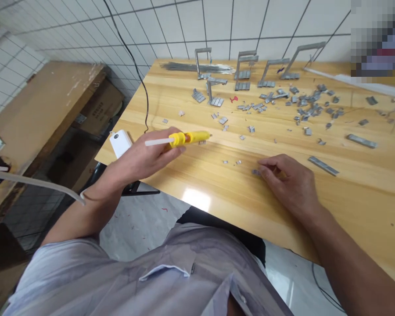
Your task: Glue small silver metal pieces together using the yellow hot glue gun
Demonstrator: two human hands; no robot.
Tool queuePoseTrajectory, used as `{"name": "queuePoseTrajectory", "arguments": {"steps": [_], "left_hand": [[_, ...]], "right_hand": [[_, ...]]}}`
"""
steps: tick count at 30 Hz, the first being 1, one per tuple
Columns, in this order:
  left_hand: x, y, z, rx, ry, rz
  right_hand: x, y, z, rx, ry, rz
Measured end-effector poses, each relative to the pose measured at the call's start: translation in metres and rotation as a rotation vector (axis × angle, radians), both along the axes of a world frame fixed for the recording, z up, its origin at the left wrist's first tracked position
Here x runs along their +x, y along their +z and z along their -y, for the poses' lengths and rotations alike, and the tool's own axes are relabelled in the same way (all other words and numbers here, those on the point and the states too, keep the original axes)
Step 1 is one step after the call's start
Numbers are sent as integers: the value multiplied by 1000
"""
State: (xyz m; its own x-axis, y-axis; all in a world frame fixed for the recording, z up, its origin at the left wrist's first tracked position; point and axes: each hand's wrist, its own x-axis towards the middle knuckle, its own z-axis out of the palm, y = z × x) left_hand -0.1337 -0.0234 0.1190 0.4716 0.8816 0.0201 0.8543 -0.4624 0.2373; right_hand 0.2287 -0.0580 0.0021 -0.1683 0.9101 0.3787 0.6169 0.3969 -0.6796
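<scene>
My left hand (pixel 158 149) is closed around a yellow glue gun (pixel 194 137), whose nozzle points right over the table. A whitish glue stick (pixel 158 142) juts from its rear end. On the right, my right hand (pixel 288 180) rests low at the tabletop with thumb and index finger pinched at a small grey piece (pixel 255 172). That piece lies by the fingertips, partly covered by them. Two tiny grey bits (pixel 238 162) lie on the wood between the hands. Right of my right hand is a long grey strip (pixel 323 166).
Several grey bracket-shaped stands (pixel 216 92) line the back of the wooden table (pixel 197 164), beside a bundle of thin wires (pixel 181 66). Many small grey pieces (pixel 307 103) are scattered at the right. A white box (pixel 120 142) sits near the left edge; a black cable (pixel 136 66) hangs behind.
</scene>
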Motion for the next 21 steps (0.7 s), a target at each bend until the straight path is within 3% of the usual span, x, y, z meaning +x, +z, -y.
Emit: {"name": "queuePoseTrajectory", "arguments": {"steps": [5,13,21], "left_hand": [[19,10,14,-201,-118,-87],[58,15,-2,-229,-118,-293],[71,12,-8,-249,-156,-428]], "right_hand": [[-1,-2,1,-34,24,-8],[-3,1,3,-5,46,-4],[-6,-2,4,-19,60,25]]}}
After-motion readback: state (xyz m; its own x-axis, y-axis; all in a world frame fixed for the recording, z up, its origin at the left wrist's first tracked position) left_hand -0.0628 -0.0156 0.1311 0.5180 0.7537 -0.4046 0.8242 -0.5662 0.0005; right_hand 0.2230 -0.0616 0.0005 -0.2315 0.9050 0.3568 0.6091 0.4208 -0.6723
